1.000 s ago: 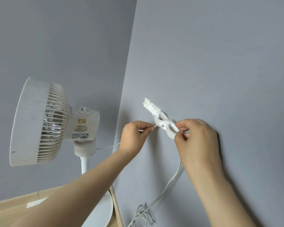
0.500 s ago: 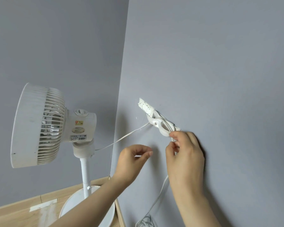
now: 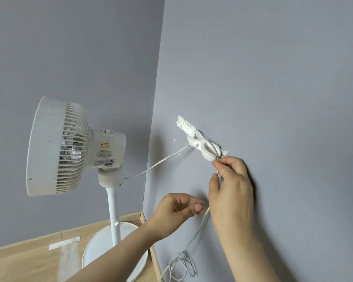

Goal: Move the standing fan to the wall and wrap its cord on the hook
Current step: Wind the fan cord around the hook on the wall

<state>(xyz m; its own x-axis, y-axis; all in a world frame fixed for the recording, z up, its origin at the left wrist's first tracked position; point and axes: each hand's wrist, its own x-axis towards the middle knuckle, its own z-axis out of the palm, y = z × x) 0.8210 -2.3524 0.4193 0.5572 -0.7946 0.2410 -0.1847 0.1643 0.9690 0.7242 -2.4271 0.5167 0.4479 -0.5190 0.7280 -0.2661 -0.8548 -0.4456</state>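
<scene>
Now the right hand (image 3: 230,186) pinches the cord (image 3: 200,225) under the hook (image 3: 202,148). The left hand (image 3: 177,210) curls nearby, but I cannot tell its grip.

Wood floor (image 3: 18,265); white tape strip (image 3: 64,242) on it; wooden skirting (image 3: 86,228).

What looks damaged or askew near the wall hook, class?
The white hook sits tilted, not upright, and its mounting strip is ragged and chipped against the grey wall. Below, spare cord lies in a loose tangle by the floor.
</scene>
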